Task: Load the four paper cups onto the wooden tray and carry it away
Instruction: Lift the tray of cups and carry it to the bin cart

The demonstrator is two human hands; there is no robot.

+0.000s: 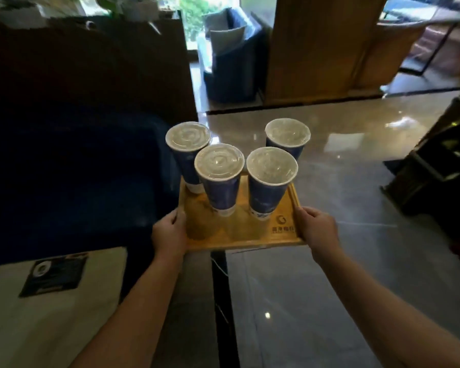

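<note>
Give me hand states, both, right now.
Left hand: closed on the left edge of the wooden tray.
Right hand: closed on the tray's right edge.

cups (266, 192): blue, white bases, clear lids | tray (239, 235): honey-brown wood, dark logo

The far edge of the wooden tray (239, 235) is hidden behind the four paper cups (268, 187). The base of the back-right cup (287, 139) is covered by the cup in front. The printed logo (283, 224) on the tray is too blurred to read. Both forearms are cut off by the bottom edge. The dark card (53, 274) on the desk (51, 322) is illegible.
</note>
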